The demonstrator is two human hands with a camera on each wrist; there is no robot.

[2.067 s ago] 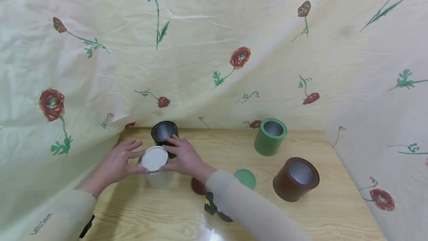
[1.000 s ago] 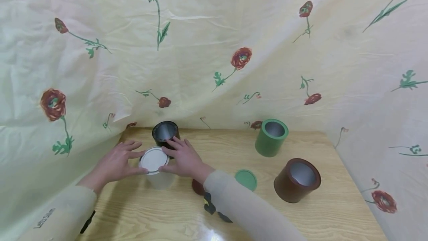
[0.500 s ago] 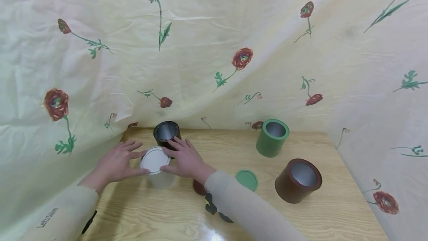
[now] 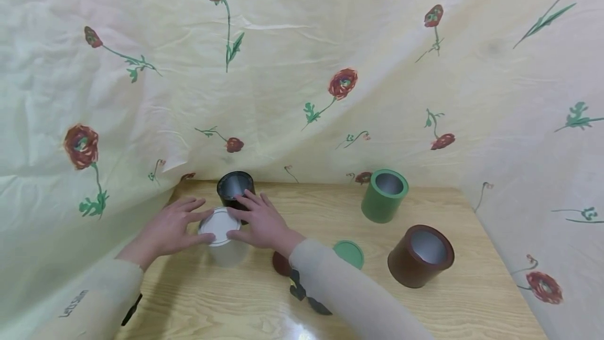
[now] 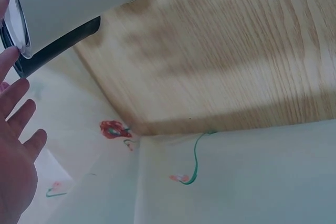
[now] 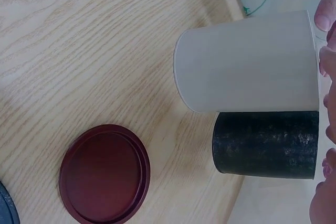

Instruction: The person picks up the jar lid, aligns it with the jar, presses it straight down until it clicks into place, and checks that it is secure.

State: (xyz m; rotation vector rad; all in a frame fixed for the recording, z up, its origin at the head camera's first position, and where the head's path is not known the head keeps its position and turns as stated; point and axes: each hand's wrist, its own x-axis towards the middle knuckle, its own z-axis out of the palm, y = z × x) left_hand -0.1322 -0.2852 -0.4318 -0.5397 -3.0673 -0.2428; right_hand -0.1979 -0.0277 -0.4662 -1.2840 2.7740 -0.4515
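Left hand (image 4: 173,229) and right hand (image 4: 262,222), fingers spread, touch the white lid (image 4: 220,226), likely seating it; even pressure seems needed next

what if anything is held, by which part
Left hand and right hand touch the round white lid at its rim; whether gripping or pressing cannot be told.
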